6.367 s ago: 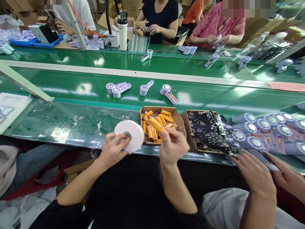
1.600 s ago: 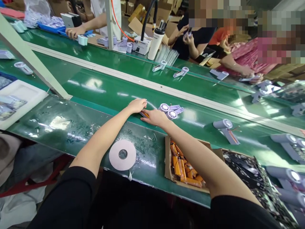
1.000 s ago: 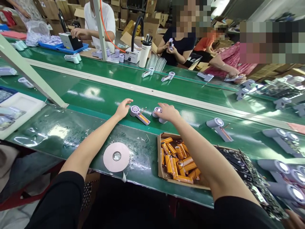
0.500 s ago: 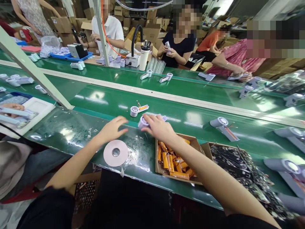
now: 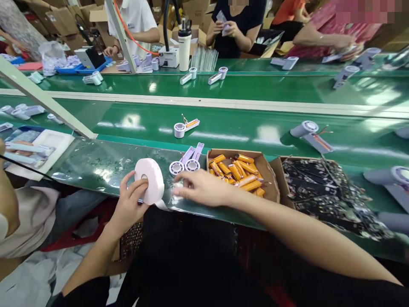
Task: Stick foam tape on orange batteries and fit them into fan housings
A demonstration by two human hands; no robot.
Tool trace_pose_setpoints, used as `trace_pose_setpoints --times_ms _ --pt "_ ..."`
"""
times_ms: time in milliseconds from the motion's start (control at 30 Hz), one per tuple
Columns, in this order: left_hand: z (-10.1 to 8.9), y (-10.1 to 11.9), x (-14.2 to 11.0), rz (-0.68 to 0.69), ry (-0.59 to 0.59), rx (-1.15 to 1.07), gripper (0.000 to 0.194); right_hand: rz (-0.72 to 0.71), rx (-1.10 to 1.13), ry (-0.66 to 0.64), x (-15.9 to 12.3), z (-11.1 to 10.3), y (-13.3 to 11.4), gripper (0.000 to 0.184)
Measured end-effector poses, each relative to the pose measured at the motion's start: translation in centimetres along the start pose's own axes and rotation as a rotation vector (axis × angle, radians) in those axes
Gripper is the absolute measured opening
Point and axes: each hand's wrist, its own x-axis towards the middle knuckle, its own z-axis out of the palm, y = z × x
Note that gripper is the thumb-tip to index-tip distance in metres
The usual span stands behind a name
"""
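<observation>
My left hand [image 5: 130,204] grips a white roll of tape [image 5: 150,181], tilted up on its edge at the near rim of the green bench. My right hand [image 5: 200,188] reaches toward the roll's loose tape end [image 5: 161,205], fingers drawn together near it. Two pale purple fan housings [image 5: 187,160] lie side by side just beyond my right hand. A cardboard box of orange batteries [image 5: 238,170] sits to their right. Another fan housing with orange wiring [image 5: 185,126] rests farther out on the belt.
A box of black circuit boards [image 5: 322,187] stands right of the batteries. More fan housings [image 5: 308,134] lie on the green conveyor [image 5: 223,128]. Several people work across the belt. A person sits at my left beside a white tray [image 5: 47,143].
My right hand pulled two fan housings off the belt and set them by the battery box. My left hand picked the tape roll up from lying flat. The view dropped nearer.
</observation>
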Motion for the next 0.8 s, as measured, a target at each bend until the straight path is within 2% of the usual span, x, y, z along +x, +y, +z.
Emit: trace_pose_setpoints --times_ms 100,167,233,333,367,433,533,600,667,800 --pt "0.8 1.8 0.9 0.096 0.071 -0.104 0.048 -0.076 0.434 -0.219 -3.0 2.7 -1.2 0.049" --pt "1.6 2.2 1.2 0.117 0.089 -0.165 0.048 -0.150 0.584 -0.318 -4.6 5.0 -1.3 0.044" --pt "2.3 2.1 1.5 0.054 0.140 -0.194 0.045 -0.210 0.502 -0.403 -5.9 6.9 -1.1 0.042" --pt "2.9 1.5 1.6 -0.092 0.184 -0.214 0.044 -0.193 0.010 -0.442 -7.3 7.5 -0.3 0.034" --pt "3.0 1.4 1.4 -0.118 0.181 -0.214 0.045 -0.156 -0.133 -0.418 -7.6 6.9 0.1 0.032" --pt "3.2 1.6 1.0 -0.132 0.177 -0.199 0.045 -0.016 -0.310 -0.276 -8.0 4.9 1.0 0.034" --pt "3.6 2.4 0.5 -0.110 0.165 -0.191 0.046 0.387 -0.529 0.047 -7.8 1.0 2.6 0.040" --pt "4.0 3.1 0.5 -0.078 0.134 -0.201 0.047 0.604 -0.668 0.100 -7.5 -0.7 3.6 0.045" --pt "4.4 3.9 0.8 -0.041 0.100 -0.205 0.047 0.679 -0.718 0.076 -7.2 -1.2 4.2 0.050" --pt "5.0 5.1 1.4 0.005 0.063 -0.208 0.043 0.697 -0.671 0.114 -7.0 -0.2 5.0 0.049"
